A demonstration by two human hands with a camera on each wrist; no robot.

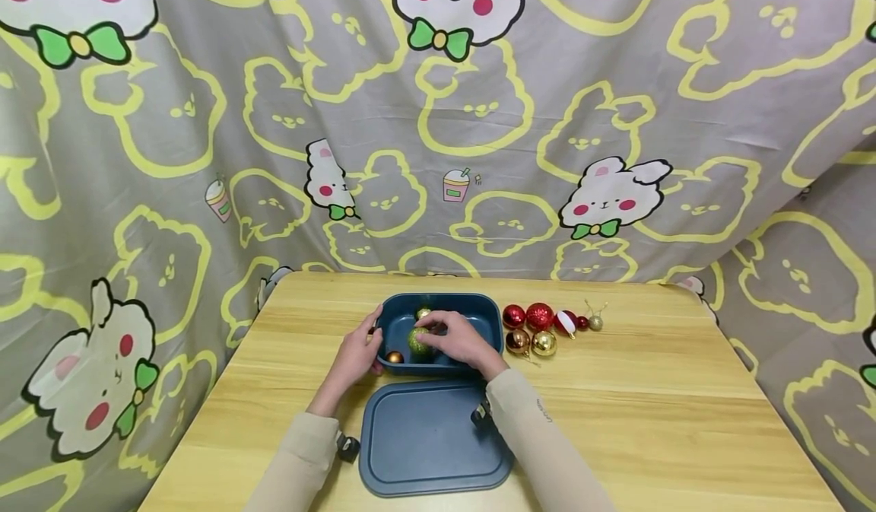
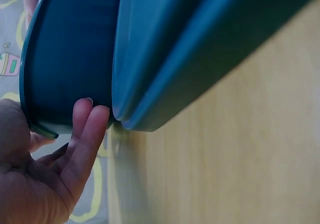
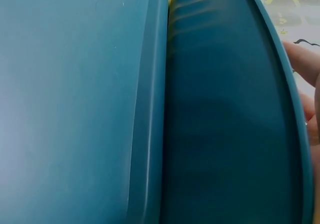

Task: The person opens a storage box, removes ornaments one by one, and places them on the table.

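Observation:
A dark blue plastic box (image 1: 489,325) stands uncovered on the table. Thumb and fingers of my left hand (image 1: 359,348) hold its left end; in the left wrist view two fingertips (image 2: 92,119) press the outside wall. Reaching in over the near rim, my right hand (image 1: 461,338) pinches a glittery green Christmas bauble (image 1: 417,345) inside the box. A small copper bauble (image 1: 395,357) lies in the near left corner, and a gold one (image 1: 424,313) sits by the far wall. The right wrist view shows mostly the box's near wall (image 3: 225,124), with the bauble hidden.
The blue-grey lid (image 1: 434,440) lies flat in front of the box, under my right forearm. Several baubles sit right of the box: red ones (image 1: 540,316), a red-and-white one (image 1: 565,322), copper (image 1: 517,341) and gold (image 1: 544,343). A patterned curtain (image 1: 479,116) hangs behind the table.

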